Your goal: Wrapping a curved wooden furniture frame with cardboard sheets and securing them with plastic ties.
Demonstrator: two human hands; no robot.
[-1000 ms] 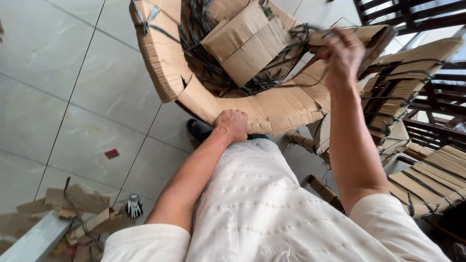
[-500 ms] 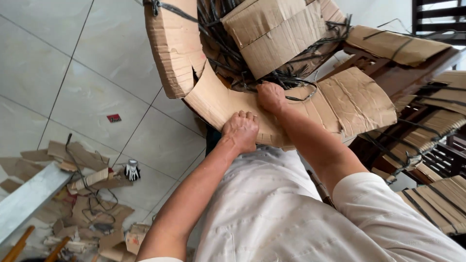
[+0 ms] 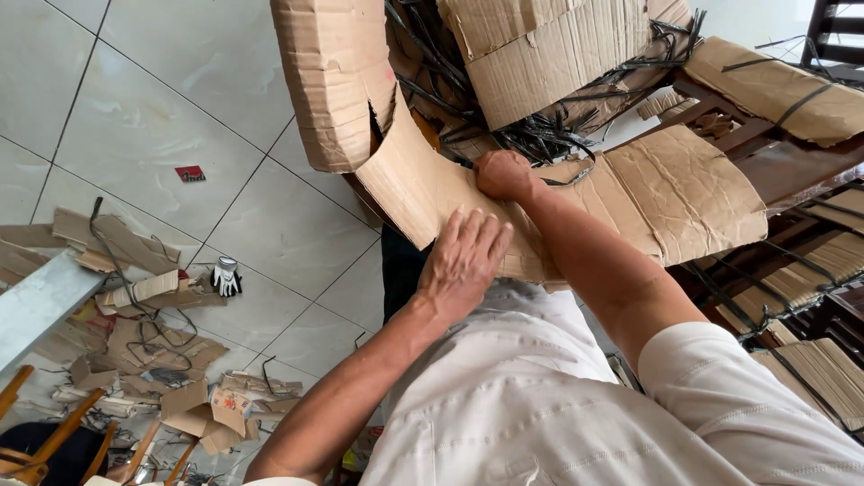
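**Peeling cardboard wrap off a wooden frame**

Lying at the far left on the tiled floor (image 3: 135, 117), torn cardboard scraps (image 3: 135, 342) and loose black strapping are scattered beside a pale plank (image 3: 40, 301); a small black-and-white glove (image 3: 226, 276) rests just right of them. None of this litter sits in a bin or box; I can see no container anywhere, only wrappings.

Moving right, the left hand (image 3: 463, 261) is spread flat, fingers released, pressing on the near edge of the curved cardboard wrap (image 3: 414, 184). Just beyond it, the right hand (image 3: 504, 175) is clenched on the same wrap's upper edge, near a tangle of black straps (image 3: 540, 135). The wrap arcs from a folded bundle at upper left across to a creased panel on the right, where a dark wooden rail (image 3: 720, 99) shows through.

To my eye, the risks are these: the wrap already has a split near its bend, so a hard pull could tear it short. Taut strapping might spring loose or cut a bare knuckle. Stacked wrapped frames (image 3: 810, 360) at the right could shift if jostled.
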